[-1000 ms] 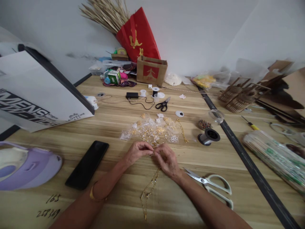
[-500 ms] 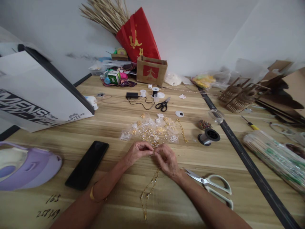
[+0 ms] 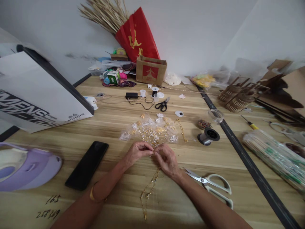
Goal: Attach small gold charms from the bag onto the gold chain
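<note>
My left hand [image 3: 138,153] and my right hand [image 3: 167,160] meet at the middle of the table, thumbs and forefingers pinched tip to tip. A small piece between the fingertips is too tiny to make out. From beneath my right hand a thin gold chain [image 3: 145,198] with small sparkling beads runs down over the tabletop; its upper end is hidden by the fingers. Just beyond both hands lies a spread of gold and silver jewelry findings [image 3: 154,128], partly in small clear bags. White-handled scissors [image 3: 206,182] rest beside my right forearm.
A black phone [image 3: 87,165] and a lilac visor [image 3: 40,168] lie to the left, near a large white box [image 3: 43,92]. On the right stand a wire spool [image 3: 208,136] and a dish of beads [image 3: 204,124]. Black scissors [image 3: 162,104] and another gold chain [image 3: 182,131] lie farther back.
</note>
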Demonstrator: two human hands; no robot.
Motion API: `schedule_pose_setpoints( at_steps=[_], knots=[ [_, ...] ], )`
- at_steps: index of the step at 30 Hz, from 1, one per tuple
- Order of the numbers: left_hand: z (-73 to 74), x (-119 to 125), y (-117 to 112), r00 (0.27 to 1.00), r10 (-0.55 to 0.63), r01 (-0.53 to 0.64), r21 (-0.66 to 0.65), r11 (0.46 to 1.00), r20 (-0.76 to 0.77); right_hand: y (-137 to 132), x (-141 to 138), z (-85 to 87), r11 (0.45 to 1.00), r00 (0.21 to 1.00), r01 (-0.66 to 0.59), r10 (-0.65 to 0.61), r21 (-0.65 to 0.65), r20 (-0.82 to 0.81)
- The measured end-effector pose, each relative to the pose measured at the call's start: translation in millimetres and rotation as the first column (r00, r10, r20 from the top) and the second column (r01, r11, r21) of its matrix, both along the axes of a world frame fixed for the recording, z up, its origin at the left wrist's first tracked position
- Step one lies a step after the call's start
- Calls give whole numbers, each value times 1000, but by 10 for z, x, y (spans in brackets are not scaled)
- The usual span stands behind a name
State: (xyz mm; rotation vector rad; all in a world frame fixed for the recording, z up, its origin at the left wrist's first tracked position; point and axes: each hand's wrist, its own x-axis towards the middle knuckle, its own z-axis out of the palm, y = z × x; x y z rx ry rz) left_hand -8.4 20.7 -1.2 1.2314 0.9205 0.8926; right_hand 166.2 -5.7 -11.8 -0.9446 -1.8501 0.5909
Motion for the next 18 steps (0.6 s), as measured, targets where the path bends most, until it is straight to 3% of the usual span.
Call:
schedule_pose_setpoints(
  at_steps=[18],
  knots=[
    [30,11,12,1000,24,-25,-26,999,-20,7,-3,-8,1000,1000,2,-2,-2,-4]
  ],
)
